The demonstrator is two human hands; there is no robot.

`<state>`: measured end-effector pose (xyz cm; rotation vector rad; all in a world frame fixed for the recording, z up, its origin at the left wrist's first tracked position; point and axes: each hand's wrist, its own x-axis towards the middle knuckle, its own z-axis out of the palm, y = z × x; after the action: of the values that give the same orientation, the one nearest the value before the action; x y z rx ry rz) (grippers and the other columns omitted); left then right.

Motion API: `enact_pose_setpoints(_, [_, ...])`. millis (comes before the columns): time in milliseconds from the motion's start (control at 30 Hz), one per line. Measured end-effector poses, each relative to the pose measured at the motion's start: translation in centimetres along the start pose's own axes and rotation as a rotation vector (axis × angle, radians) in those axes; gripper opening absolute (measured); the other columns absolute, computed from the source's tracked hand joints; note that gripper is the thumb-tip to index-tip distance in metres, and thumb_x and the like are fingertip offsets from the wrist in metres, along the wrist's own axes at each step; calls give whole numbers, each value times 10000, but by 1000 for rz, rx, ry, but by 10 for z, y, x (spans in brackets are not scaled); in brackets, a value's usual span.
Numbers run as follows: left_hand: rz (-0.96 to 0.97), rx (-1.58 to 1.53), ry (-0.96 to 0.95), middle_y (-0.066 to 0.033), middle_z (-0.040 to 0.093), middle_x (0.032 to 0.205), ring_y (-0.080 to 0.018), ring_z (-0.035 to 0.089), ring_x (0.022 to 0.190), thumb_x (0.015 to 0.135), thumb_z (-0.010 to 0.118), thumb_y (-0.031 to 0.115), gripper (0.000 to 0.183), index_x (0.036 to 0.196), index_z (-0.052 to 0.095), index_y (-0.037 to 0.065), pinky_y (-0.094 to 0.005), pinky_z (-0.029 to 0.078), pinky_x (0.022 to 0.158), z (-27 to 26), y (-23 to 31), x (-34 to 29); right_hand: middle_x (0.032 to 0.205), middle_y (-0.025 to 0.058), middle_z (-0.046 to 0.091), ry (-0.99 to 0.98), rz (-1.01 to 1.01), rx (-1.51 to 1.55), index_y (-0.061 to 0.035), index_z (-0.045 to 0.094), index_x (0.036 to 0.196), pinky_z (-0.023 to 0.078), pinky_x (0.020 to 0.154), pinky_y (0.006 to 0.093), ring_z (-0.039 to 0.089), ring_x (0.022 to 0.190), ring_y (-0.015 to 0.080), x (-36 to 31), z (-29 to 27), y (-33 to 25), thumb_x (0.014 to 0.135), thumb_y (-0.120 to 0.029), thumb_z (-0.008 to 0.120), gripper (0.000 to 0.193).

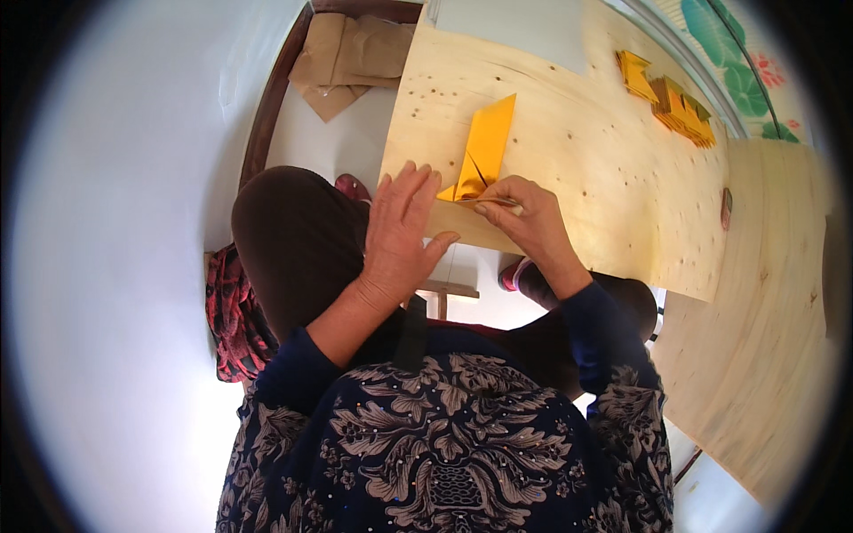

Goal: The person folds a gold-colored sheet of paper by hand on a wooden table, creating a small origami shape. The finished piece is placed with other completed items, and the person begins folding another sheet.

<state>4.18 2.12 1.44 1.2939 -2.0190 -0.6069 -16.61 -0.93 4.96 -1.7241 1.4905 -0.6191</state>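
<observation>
A sheet of yellow paper (486,142), folded into a slanted strip with creased flaps at its near end, lies on the wooden table by the near edge. My right hand (526,211) pinches the near right corner of the folded paper between thumb and fingers. At the paper's left, my left hand (404,218) is open, its fingers stretched out and its thumb apart, with nothing in it. The left fingertips are close to the paper's small pointed left flap; whether they touch it I cannot tell.
Several folded yellow paper pieces (682,111) stand bunched at the table's far right, beside another folded piece (636,75). A pale sheet (511,31) lies at the far edge of the table (569,178). Brown paper (355,53) lies at the far left. A second board (755,293) adjoins at right.
</observation>
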Motion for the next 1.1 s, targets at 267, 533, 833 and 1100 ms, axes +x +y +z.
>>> enact_pose_setpoints(267, [-169,-600,-143,-46,674,1021,-165,631,982,777,797,73,274,1009,656,36,-311,481,912,-56,67,32,836,16,672,227,98,714,-28,653,966,498,733,230,614,780,85,-79,-35,-48,886,-135,751,166])
enact_pose_setpoints(533, [-214,-861,-120,23,661,819,-34,573,732,843,772,103,126,907,689,32,-184,467,650,-84,128,5,957,15,655,337,0,770,-20,634,1110,494,836,224,607,916,96,-138,-39,-84,877,-174,769,310])
enact_pose_setpoints(833, [-270,-840,-220,2,679,806,-49,590,755,843,778,146,149,874,711,18,-195,478,685,-97,139,-11,1126,25,636,210,-110,832,-22,591,1247,477,878,220,574,1002,73,-168,-32,-108,893,-173,759,419])
enact_pose_setpoints(1100, [322,-642,-228,-34,607,782,-158,608,790,705,814,108,325,988,690,7,-257,483,820,-172,178,-19,1018,0,667,264,-42,830,-22,637,1145,477,845,212,582,952,61,-174,-37,-118,952,-187,688,259])
